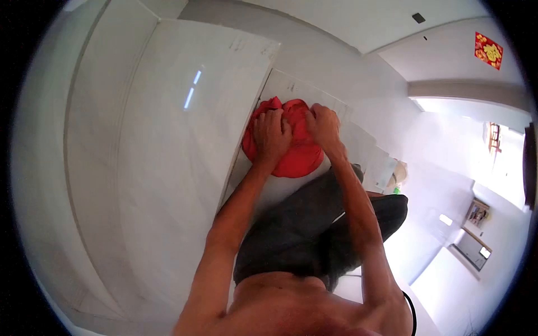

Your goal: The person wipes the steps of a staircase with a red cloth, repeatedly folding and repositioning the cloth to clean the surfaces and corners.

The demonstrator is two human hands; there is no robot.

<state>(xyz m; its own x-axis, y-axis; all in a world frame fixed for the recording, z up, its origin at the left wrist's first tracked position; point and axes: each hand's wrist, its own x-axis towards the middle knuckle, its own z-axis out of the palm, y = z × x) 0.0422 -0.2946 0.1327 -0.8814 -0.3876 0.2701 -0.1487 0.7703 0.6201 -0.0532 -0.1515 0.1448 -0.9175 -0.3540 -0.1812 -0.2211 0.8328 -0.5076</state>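
A bunched red cloth (300,159) lies on a pale tiled step, close against the step's left edge. My left hand (272,131) rests on the cloth's left part, its fingers curled into the fabric. On the upper right side of the cloth, my right hand (324,126) has its fingers bent around the edge and pressed together. Both hands touch the cloth, a short gap of red fabric showing between them. The fingertips are partly hidden in the folds.
A wide glossy tiled surface (162,140) lies at the left. My legs in dark trousers (291,224) are just below the cloth. More steps (358,140) descend at the right, with a beige object (399,172) beyond. A red and gold decoration (488,51) hangs on the wall.
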